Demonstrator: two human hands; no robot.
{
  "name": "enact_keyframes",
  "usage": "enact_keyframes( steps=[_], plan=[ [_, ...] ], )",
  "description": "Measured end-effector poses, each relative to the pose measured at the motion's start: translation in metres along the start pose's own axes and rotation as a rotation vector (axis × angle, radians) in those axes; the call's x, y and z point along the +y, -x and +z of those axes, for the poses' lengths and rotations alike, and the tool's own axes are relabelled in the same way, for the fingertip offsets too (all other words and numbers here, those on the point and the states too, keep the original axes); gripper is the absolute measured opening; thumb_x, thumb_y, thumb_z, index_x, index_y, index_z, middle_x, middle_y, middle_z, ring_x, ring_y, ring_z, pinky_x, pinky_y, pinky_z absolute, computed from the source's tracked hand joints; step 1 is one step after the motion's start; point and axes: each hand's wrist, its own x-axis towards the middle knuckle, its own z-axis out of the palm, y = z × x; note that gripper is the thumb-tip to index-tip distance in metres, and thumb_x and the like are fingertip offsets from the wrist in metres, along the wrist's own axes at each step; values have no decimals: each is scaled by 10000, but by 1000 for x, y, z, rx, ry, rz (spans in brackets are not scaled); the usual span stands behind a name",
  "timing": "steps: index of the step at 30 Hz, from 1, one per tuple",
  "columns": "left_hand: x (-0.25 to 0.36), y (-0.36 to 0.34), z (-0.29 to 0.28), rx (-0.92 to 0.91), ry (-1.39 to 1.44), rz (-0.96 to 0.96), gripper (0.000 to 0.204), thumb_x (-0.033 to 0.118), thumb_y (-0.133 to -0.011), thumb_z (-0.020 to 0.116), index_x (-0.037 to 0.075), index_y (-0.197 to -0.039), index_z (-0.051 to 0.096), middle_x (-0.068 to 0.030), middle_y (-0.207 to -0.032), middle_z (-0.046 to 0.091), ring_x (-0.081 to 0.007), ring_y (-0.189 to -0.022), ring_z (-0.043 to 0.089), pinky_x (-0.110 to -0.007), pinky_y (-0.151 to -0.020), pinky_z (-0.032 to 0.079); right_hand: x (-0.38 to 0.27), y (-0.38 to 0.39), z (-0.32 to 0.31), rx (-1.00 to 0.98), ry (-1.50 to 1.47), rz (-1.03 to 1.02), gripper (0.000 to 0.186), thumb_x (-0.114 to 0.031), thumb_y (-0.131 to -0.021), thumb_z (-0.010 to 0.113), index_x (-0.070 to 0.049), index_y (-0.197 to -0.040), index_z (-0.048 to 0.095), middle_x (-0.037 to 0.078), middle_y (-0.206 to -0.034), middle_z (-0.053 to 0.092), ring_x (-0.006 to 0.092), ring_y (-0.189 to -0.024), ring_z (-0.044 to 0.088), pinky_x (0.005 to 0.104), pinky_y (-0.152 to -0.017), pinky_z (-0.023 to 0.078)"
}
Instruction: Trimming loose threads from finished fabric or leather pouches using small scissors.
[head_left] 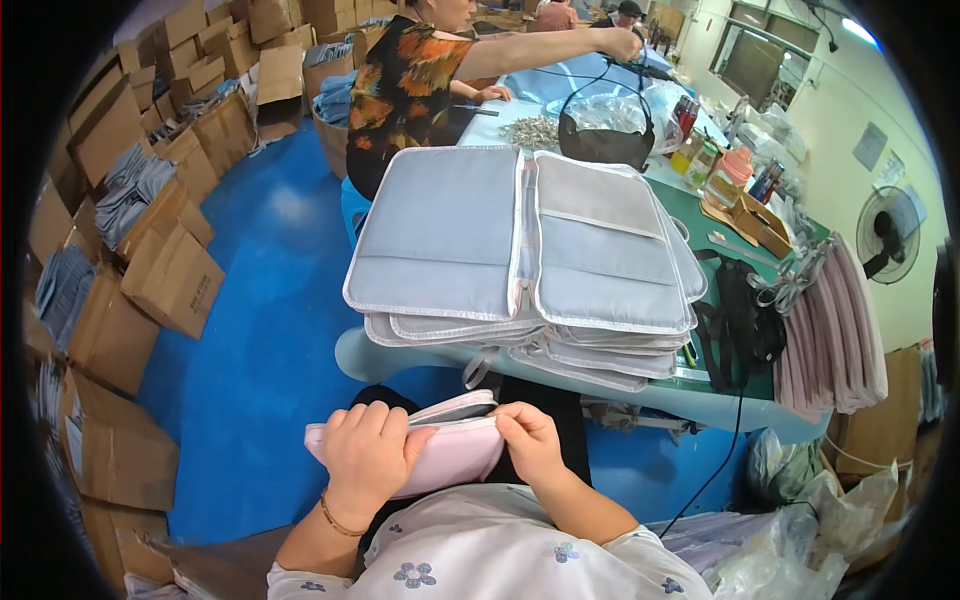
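Observation:
A pale pink zippered pouch (455,465) lies over my lap, partly open along its top, with a grey inside showing. My left hand (370,455) grips its left end, fingers curled over the upper edge. My right hand (525,440) pinches the zipper edge at the pouch's right end; the zipper pull itself is hidden. Just beyond my hands, a stack of open grey-blue organizer cases (430,230) with white binding rests on the table, a grey loop hanging from its near side.
A co-worker (400,100) in an orange-flowered top holds black straps across the table (760,380). Pink folded cases (830,330), bottles (730,175) and a black bag (740,330) are at the right, near a fan (888,235). Cardboard boxes (170,280) line the blue floor's left side.

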Motion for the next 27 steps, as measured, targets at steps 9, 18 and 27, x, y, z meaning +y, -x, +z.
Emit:
enact_keyframes(
  steps=[9, 18, 27],
  plan=[
    [1, 9, -1, 111, 117, -75, 367, 419, -781, 652, 108, -653, 503, -38, -639, 434, -226, -593, 453, -355, -558, 311, -4, 7, -21, -93, -65, 47, 300, -141, -872, 653, -38, -1140, 565, 81, -1123, 555, 160, -985, 544, 292, -864, 437],
    [6, 17, -6, 126, 143, -27, 315, 395, -779, 664, 95, -761, 571, -42, -718, 506, -225, -641, 493, -351, -575, 332, -17, -58, -50, -795, -36, 13, 199, -93, -867, 633, -7, -1043, 595, 36, -957, 535, 146, -892, 492, 282, -799, 395],
    [-1, 15, -15, 6, 353, -8, 278, 296, -837, 603, 47, -956, 636, -84, -806, 572, -262, -734, 559, -371, -661, 430, -47, -72, -46, -962, -32, 82, 149, -20, -766, 685, -13, -890, 603, 36, -833, 539, 135, -788, 501, 258, -700, 393]
  ],
)
